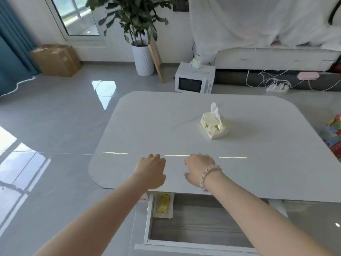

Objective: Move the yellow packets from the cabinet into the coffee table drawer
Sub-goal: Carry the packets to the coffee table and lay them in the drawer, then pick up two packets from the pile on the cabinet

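Now L hand [150, 170], R hand [199, 169] over table [166, 126]; pkt [162, 203] in drawer [148, 218].

We can read nothing: gold marks on the cream plastic tissue pack [215, 124] (likewise the label on the brown cardboard box [55, 60]) are too blurred.

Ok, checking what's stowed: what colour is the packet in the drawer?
The packet is yellow with a white border; head view.

White coffee table [156, 130] with a tissue pack [214, 125] on top
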{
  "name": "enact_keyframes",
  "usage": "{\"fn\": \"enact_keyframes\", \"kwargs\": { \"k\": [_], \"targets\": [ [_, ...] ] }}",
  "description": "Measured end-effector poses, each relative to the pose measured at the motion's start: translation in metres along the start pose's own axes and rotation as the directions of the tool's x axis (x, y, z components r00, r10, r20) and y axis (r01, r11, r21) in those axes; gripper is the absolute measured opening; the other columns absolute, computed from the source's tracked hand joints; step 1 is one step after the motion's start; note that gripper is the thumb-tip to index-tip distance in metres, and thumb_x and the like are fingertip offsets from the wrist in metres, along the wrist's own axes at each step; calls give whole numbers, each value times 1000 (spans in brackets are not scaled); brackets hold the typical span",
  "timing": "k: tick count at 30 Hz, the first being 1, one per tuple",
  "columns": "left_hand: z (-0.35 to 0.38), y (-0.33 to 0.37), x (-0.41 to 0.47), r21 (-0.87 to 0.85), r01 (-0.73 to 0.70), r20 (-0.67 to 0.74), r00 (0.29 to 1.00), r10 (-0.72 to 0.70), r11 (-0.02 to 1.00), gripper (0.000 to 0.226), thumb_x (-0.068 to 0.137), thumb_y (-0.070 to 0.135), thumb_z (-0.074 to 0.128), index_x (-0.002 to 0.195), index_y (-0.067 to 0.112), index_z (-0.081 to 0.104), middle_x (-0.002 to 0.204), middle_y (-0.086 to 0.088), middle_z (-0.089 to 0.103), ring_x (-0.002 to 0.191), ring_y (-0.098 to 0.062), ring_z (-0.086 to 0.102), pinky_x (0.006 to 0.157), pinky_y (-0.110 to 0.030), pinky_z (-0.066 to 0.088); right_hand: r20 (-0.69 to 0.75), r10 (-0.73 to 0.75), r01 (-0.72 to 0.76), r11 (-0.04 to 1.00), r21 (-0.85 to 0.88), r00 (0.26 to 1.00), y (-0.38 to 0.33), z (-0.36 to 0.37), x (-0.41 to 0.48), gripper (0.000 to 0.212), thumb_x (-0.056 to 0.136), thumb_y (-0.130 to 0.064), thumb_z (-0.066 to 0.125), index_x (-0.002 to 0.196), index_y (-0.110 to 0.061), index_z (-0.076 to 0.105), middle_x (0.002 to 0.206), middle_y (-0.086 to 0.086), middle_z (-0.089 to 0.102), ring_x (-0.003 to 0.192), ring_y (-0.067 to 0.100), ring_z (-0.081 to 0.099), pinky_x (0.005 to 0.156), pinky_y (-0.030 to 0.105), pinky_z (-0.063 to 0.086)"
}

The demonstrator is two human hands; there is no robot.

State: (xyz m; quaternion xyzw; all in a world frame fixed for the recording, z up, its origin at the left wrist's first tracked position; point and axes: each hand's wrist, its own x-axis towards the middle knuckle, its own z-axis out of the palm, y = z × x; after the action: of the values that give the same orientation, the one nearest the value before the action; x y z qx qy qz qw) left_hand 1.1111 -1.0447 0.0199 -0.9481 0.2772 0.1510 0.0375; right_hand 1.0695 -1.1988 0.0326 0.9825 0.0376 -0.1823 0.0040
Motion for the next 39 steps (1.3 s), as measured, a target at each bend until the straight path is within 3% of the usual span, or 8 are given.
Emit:
{"fn": "enact_keyframes", "kwargs": {
  "k": [4, 9, 14, 21, 25, 28, 32, 39],
  "targets": [
    [-145, -8, -55, -55, 107, -35, 993, -109, 993, 39, 95, 33, 46, 129, 14, 48, 127, -4, 49, 120, -23, 45, 93, -33, 38, -123, 70, -66, 997, 38, 990, -1, -150, -55, 36, 97, -29, 41, 127, -11, 50, 123, 7, 54, 116, 24, 50, 91, 30, 40],
    [-273, -36, -115, -30, 245, -167, 955, -247, 969, 40, 96, 36, 43, 129, 15, 47, 128, -4, 50, 122, -24, 44, 93, -33, 36, -233, -61, 37, 994, -105, 971, -35, -286, -87, 38, 95, -31, 43, 127, -12, 50, 126, 7, 53, 120, 24, 47, 99, 34, 35],
    [-343, -83, -167, -85, 439, -374, 818, -437, 894, 40, 97, 39, 41, 128, 15, 49, 128, -6, 53, 120, -25, 47, 95, -36, 37, -443, -196, 148, 979, -141, 875, -95, -372, -94, 34, 96, -29, 42, 122, -10, 51, 125, 8, 52, 119, 25, 45, 96, 34, 35],
    [-332, -143, -281, -158, 691, -290, 651, -702, 706, 39, 99, 34, 38, 131, 14, 44, 130, -8, 52, 120, -28, 48, 95, -37, 36, -403, -465, 390, 884, -258, 788, -220, -397, -92, 40, 96, -25, 37, 131, -11, 49, 132, 9, 50, 124, 25, 44, 96, 36, 37],
    [-306, -184, -370, -181, 828, -178, 504, -846, 531, 41, 99, 30, 38, 137, 15, 39, 136, -8, 46, 122, -29, 46, 93, -38, 36, -318, -664, 605, 748, -273, 677, -321, -382, -115, 42, 97, -31, 37, 133, -11, 46, 134, 10, 48, 124, 26, 43, 98, 36, 37],
    [-290, -215, -428, -163, 883, -133, 423, -896, 441, 43, 99, 31, 38, 140, 19, 36, 137, -6, 44, 122, -28, 47, 91, -37, 37, -287, -769, 695, 639, -331, 570, -388, -376, -127, 42, 97, -33, 39, 133, -12, 45, 134, 9, 47, 124, 24, 42, 98, 35, 36],
    [-264, -257, -495, -191, 915, -37, 354, -934, 354, 42, 99, 34, 39, 139, 20, 37, 136, -4, 44, 121, -27, 48, 91, -37, 40, -244, -844, 767, 536, -353, 478, -473, -368, -138, 40, 96, -30, 40, 131, -11, 45, 133, 8, 46, 125, 22, 40, 94, 34, 38],
    [-226, -338, -604, -187, 971, 21, 154, -988, 147, 46, 98, 30, 40, 142, 21, 33, 138, -7, 45, 124, -27, 46, 96, -38, 38, -141, -939, 851, 343, -397, 313, -635, -351, -164, 42, 95, -32, 43, 131, -10, 45, 132, 10, 47, 125, 25, 42, 98, 37, 38]
  ]
}}
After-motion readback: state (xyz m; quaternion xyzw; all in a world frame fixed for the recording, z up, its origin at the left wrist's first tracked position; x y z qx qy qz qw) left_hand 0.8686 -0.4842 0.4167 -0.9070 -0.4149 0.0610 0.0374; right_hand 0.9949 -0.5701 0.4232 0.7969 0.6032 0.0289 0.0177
